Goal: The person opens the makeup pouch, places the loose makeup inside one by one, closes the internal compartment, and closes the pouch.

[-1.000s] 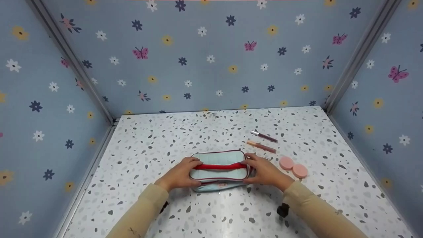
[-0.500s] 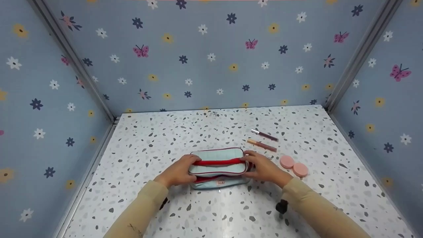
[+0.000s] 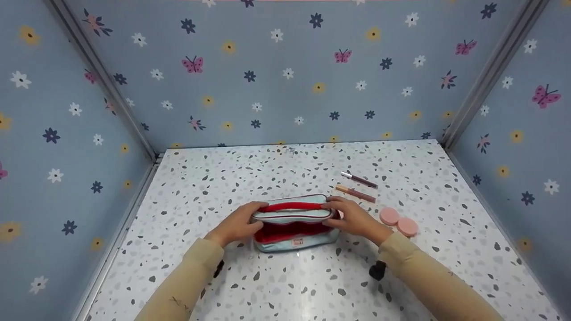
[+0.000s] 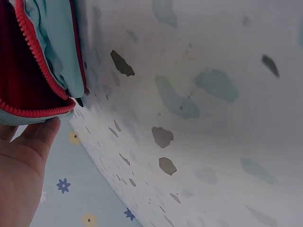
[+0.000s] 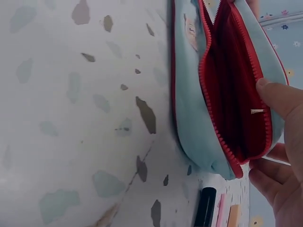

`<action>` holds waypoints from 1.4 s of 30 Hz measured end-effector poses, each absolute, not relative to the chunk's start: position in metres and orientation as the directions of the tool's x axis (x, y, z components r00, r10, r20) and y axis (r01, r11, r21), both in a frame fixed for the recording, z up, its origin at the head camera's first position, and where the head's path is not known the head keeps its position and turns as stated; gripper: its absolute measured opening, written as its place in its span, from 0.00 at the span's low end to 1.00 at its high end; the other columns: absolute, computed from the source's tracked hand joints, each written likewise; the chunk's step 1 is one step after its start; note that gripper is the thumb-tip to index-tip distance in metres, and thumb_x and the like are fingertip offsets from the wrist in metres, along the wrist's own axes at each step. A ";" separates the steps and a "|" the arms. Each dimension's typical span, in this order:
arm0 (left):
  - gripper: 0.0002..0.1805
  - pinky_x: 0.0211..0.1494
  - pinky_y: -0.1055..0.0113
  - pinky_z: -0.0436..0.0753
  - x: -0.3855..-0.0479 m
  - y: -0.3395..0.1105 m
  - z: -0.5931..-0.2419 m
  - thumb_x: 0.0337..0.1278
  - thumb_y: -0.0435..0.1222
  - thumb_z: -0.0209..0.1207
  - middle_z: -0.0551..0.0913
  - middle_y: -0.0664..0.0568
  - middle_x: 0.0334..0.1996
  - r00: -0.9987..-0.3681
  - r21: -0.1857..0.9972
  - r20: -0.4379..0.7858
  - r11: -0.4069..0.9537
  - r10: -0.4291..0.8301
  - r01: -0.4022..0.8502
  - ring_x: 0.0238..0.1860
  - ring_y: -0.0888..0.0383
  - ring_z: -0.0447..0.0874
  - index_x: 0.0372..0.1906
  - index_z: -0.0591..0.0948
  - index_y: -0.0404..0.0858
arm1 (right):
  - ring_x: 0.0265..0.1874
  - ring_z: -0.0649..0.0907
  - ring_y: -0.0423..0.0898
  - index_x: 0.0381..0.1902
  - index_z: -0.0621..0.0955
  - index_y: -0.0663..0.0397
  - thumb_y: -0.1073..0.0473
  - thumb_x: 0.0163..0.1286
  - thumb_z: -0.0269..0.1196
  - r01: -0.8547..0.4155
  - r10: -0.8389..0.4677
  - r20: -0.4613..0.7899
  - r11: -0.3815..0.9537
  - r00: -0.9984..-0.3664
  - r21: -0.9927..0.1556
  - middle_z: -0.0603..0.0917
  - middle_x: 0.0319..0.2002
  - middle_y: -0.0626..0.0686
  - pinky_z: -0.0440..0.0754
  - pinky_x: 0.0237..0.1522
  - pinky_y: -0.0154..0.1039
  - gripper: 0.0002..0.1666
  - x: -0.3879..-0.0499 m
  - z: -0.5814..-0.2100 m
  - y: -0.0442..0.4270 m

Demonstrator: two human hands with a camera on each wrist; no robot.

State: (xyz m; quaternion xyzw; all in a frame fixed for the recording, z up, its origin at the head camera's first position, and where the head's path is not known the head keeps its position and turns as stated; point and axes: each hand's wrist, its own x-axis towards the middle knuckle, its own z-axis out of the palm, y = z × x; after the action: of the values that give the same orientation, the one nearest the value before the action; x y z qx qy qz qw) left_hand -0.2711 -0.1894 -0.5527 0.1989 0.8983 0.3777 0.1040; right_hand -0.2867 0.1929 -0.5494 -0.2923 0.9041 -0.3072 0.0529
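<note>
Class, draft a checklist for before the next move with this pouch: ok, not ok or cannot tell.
1. Pouch unzipped and open: ok.
2. Left hand and right hand both holding the lid: ok.
3. A hand free to pick something up: not ok.
4. Two slim tubes outside, on the table: ok.
5. Two pink discs also outside the pouch: ok.
6. Pouch empty: cannot tell; part of the interior is hidden.

White speckled table (image 3: 200,171), one dark tube (image 3: 363,181) with silver cap lying near one brownish tube (image 3: 363,196) with orange cap, two round pink pads (image 3: 389,216) side by side, blue back wall (image 3: 272,58) printed with flowers and butterflies, gray metal post (image 3: 496,73) at right corner.
</note>
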 end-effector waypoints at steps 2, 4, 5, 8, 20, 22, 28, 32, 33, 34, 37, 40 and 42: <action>0.31 0.79 0.47 0.73 -0.273 -0.190 -0.552 0.69 0.36 0.57 0.81 0.47 0.71 -0.907 0.744 -0.024 0.614 0.421 0.265 0.69 0.49 0.78 0.76 0.75 0.40 | 0.69 0.82 0.63 0.68 0.84 0.56 0.52 0.75 0.73 -0.506 -0.572 0.111 0.598 -0.813 -0.621 0.80 0.72 0.66 0.80 0.69 0.63 0.28 -0.290 -0.548 0.193; 0.30 0.79 0.46 0.73 -0.274 -0.191 -0.552 0.71 0.36 0.57 0.81 0.47 0.71 -0.913 0.770 -0.015 0.587 0.408 0.250 0.69 0.48 0.79 0.76 0.76 0.39 | 0.69 0.82 0.63 0.67 0.84 0.59 0.54 0.76 0.73 -0.509 -0.579 0.134 0.554 -0.804 -0.659 0.81 0.71 0.67 0.80 0.69 0.62 0.27 -0.293 -0.548 0.192; 0.29 0.79 0.46 0.74 -0.275 -0.191 -0.552 0.72 0.36 0.57 0.81 0.47 0.71 -0.916 0.781 -0.013 0.577 0.401 0.241 0.70 0.49 0.79 0.76 0.76 0.39 | 0.69 0.82 0.62 0.67 0.84 0.59 0.55 0.76 0.72 -0.508 -0.581 0.143 0.533 -0.801 -0.677 0.81 0.70 0.67 0.81 0.69 0.61 0.27 -0.295 -0.548 0.192; 0.26 0.77 0.46 0.76 -0.277 -0.192 -0.553 0.76 0.38 0.57 0.82 0.47 0.70 -0.926 0.802 -0.006 0.555 0.379 0.221 0.69 0.48 0.81 0.75 0.77 0.40 | 0.68 0.83 0.62 0.65 0.84 0.60 0.57 0.75 0.73 -0.504 -0.580 0.174 0.475 -0.796 -0.721 0.83 0.68 0.65 0.81 0.69 0.60 0.25 -0.299 -0.549 0.192; 0.24 0.66 0.49 0.82 -0.283 -0.194 -0.552 0.81 0.41 0.59 0.84 0.45 0.67 -0.942 0.802 0.044 0.551 0.332 0.231 0.61 0.48 0.83 0.74 0.78 0.38 | 0.63 0.86 0.55 0.63 0.85 0.56 0.70 0.76 0.66 -0.423 -0.487 0.148 0.521 -0.861 -0.742 0.88 0.59 0.57 0.84 0.68 0.56 0.19 -0.306 -0.547 0.187; 0.24 0.66 0.49 0.82 -0.283 -0.193 -0.552 0.82 0.42 0.59 0.85 0.46 0.66 -0.946 0.810 0.042 0.543 0.321 0.221 0.61 0.49 0.83 0.74 0.78 0.39 | 0.63 0.87 0.56 0.64 0.85 0.57 0.70 0.77 0.65 -0.396 -0.468 0.129 0.532 -0.874 -0.749 0.87 0.60 0.58 0.84 0.67 0.56 0.20 -0.307 -0.547 0.186; 0.24 0.67 0.49 0.84 -0.286 -0.191 -0.551 0.82 0.40 0.58 0.86 0.45 0.65 -0.951 0.838 0.058 0.503 0.303 0.212 0.63 0.48 0.86 0.74 0.76 0.36 | 0.63 0.88 0.60 0.68 0.82 0.63 0.71 0.79 0.63 -0.334 -0.421 0.094 0.544 -0.902 -0.769 0.85 0.64 0.62 0.86 0.64 0.55 0.22 -0.311 -0.546 0.185; 0.24 0.68 0.50 0.85 -0.287 -0.190 -0.550 0.82 0.40 0.58 0.85 0.43 0.66 -0.956 0.860 0.057 0.472 0.289 0.194 0.65 0.47 0.87 0.74 0.75 0.36 | 0.60 0.90 0.56 0.68 0.82 0.60 0.68 0.80 0.63 -0.279 -0.375 0.063 0.556 -0.925 -0.783 0.88 0.63 0.60 0.87 0.63 0.53 0.21 -0.316 -0.545 0.183; 0.24 0.68 0.51 0.85 -0.288 -0.190 -0.551 0.82 0.40 0.58 0.84 0.43 0.66 -0.957 0.859 0.056 0.474 0.285 0.192 0.65 0.48 0.87 0.74 0.76 0.37 | 0.59 0.90 0.55 0.67 0.83 0.59 0.67 0.80 0.63 -0.274 -0.367 0.063 0.558 -0.928 -0.783 0.89 0.61 0.59 0.87 0.62 0.53 0.20 -0.317 -0.545 0.183; 0.24 0.68 0.51 0.85 -0.288 -0.190 -0.551 0.82 0.40 0.58 0.84 0.43 0.67 -0.958 0.859 0.054 0.475 0.283 0.189 0.65 0.48 0.86 0.74 0.76 0.37 | 0.58 0.91 0.54 0.67 0.84 0.59 0.66 0.80 0.64 -0.268 -0.360 0.063 0.556 -0.931 -0.787 0.89 0.60 0.59 0.87 0.62 0.53 0.20 -0.318 -0.545 0.183; 0.25 0.67 0.51 0.85 -0.288 -0.190 -0.552 0.82 0.43 0.60 0.84 0.44 0.67 -0.959 0.848 0.051 0.495 0.280 0.190 0.64 0.48 0.86 0.75 0.76 0.38 | 0.55 0.91 0.54 0.64 0.85 0.60 0.66 0.80 0.64 -0.266 -0.351 0.077 0.531 -0.933 -0.804 0.91 0.57 0.59 0.87 0.61 0.53 0.17 -0.321 -0.545 0.183; 0.30 0.66 0.51 0.84 -0.288 -0.190 -0.553 0.78 0.46 0.64 0.83 0.45 0.69 -0.961 0.845 0.037 0.505 0.276 0.178 0.64 0.48 0.84 0.76 0.75 0.38 | 0.53 0.91 0.55 0.61 0.86 0.63 0.66 0.80 0.65 -0.274 -0.351 0.102 0.486 -0.931 -0.830 0.91 0.55 0.61 0.88 0.59 0.50 0.15 -0.324 -0.545 0.184; 0.32 0.68 0.50 0.84 -0.288 -0.191 -0.554 0.75 0.45 0.67 0.82 0.45 0.70 -0.962 0.852 0.024 0.498 0.273 0.162 0.65 0.49 0.83 0.76 0.74 0.38 | 0.52 0.91 0.54 0.59 0.87 0.64 0.65 0.80 0.65 -0.277 -0.348 0.114 0.466 -0.931 -0.840 0.91 0.53 0.61 0.88 0.57 0.47 0.14 -0.326 -0.544 0.184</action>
State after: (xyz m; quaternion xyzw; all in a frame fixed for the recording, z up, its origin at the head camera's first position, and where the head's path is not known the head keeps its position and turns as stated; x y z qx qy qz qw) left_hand -0.2884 -0.1911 -0.5538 0.1260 0.8635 0.4849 0.0570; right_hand -0.3264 0.1838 -0.5443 -0.1825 0.8554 -0.4833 0.0367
